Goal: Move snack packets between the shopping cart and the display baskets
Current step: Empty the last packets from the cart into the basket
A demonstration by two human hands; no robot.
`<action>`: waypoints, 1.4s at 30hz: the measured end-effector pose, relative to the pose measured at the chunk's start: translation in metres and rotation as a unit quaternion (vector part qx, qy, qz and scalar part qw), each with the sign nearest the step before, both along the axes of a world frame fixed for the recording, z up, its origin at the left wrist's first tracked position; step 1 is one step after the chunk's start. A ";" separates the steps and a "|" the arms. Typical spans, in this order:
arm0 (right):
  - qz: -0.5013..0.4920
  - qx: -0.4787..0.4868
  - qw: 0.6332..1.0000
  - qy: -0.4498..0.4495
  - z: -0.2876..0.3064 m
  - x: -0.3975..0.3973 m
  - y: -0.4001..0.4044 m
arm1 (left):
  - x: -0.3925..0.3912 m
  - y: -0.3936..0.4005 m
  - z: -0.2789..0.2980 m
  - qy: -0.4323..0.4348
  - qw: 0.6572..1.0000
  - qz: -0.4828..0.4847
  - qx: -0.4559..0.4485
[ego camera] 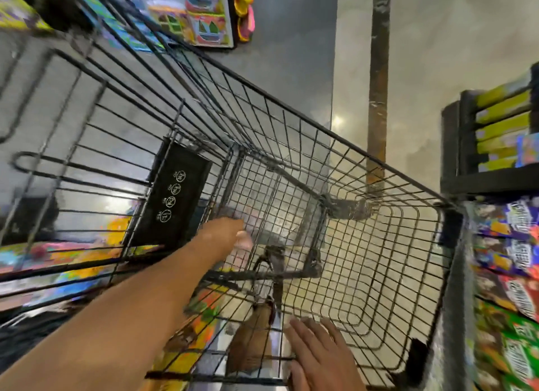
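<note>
The cart (291,163) fills the middle of the view, a black wire basket that looks bare inside, floor showing through its mesh. Stiff and rigid, it gives firm rims to lean on.

At three o'clock a basket (455,288) holds the packets (507,244), glossy purple, red and green bags stacked flat; more blurred packets (73,259) lie at nine o'clock beyond the cart's child seat. They look light, soft and slippery, probably crushable, so I would pinch one by a sealed edge, not squeeze its belly.

The left hand (233,236) reaches into the cart, fingers blurred behind wire; I cannot tell its grip. The right hand (318,352), at six o'clock, lies flat and released on the near rim.
</note>
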State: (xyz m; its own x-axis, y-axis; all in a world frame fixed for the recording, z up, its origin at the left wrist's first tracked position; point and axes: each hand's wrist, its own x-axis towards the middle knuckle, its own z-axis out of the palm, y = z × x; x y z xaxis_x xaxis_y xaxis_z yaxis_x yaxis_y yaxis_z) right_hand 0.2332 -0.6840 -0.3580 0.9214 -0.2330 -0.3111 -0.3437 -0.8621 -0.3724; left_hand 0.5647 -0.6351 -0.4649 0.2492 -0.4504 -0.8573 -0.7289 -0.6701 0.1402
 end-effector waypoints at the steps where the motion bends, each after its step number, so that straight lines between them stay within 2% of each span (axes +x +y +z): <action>1: -0.004 0.007 1.000 0.008 0.003 0.001 0.001 | 0.000 -0.001 0.018 -0.006 0.999 0.032 -0.015; 4: 0.002 0.020 0.999 0.042 0.010 0.004 0.000 | -0.002 0.003 0.075 -0.073 0.986 0.097 -0.112; 6: 0.014 0.037 0.997 0.063 0.018 0.008 0.000 | -0.010 0.008 0.120 -0.091 0.962 0.187 -0.176; 8: 0.018 0.029 0.996 0.081 0.028 0.012 0.000 | -0.024 0.013 0.169 -0.099 0.920 0.288 -0.247; 12: 0.004 0.071 0.994 0.085 0.044 0.019 0.000 | -0.069 0.044 0.262 -0.108 0.828 0.411 -0.367; 16: 0.004 0.051 0.985 0.167 0.054 0.024 -0.001 | -0.123 0.096 0.344 -0.139 0.759 0.467 -0.431; 20: -0.004 0.010 0.991 0.131 0.084 0.016 0.006 | -0.188 0.154 0.416 -0.178 0.694 0.521 -0.465; 23: 0.004 0.045 0.995 0.091 0.123 0.009 0.009 | -0.241 0.197 0.452 -0.219 0.653 0.560 -0.460; 25: 0.033 0.065 0.995 0.074 0.162 0.003 0.017 | -0.285 0.227 0.473 -0.227 0.603 0.605 -0.467; 26: 0.042 0.080 0.994 0.057 0.182 -0.002 0.025 | -0.307 0.239 0.483 -0.216 0.565 0.636 -0.479; 29: 0.035 0.140 0.989 -0.031 0.244 -0.019 0.056 | -0.367 0.269 0.508 -0.217 0.418 0.711 -0.522; 30: 0.038 0.161 0.985 -0.052 0.264 -0.024 0.068 | -0.386 0.280 0.514 -0.232 0.391 0.717 -0.528; 33: 0.094 0.216 0.970 -0.060 0.315 -0.031 0.106 | -0.434 0.320 0.520 -0.291 0.355 0.725 -0.513; 37: 0.233 0.280 0.929 -0.066 0.366 -0.039 0.167 | -0.489 0.376 0.516 -0.349 0.246 0.762 -0.488; 40: 0.323 0.291 0.895 -0.097 0.388 -0.051 0.218 | -0.528 0.416 0.514 -0.383 0.188 0.757 -0.495; 42: 0.364 0.298 0.877 -0.093 0.402 -0.063 0.255 | -0.554 0.443 0.515 -0.404 0.165 0.752 -0.495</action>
State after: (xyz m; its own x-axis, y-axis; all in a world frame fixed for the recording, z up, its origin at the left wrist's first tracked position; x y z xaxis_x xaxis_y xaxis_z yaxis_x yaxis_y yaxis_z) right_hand 0.1697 -0.4290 0.0440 0.8059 0.5920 -0.0066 0.3321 -0.4612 -0.8228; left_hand 0.0112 -0.1920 0.0500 0.5704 0.8205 0.0369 0.1077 -0.1193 0.9870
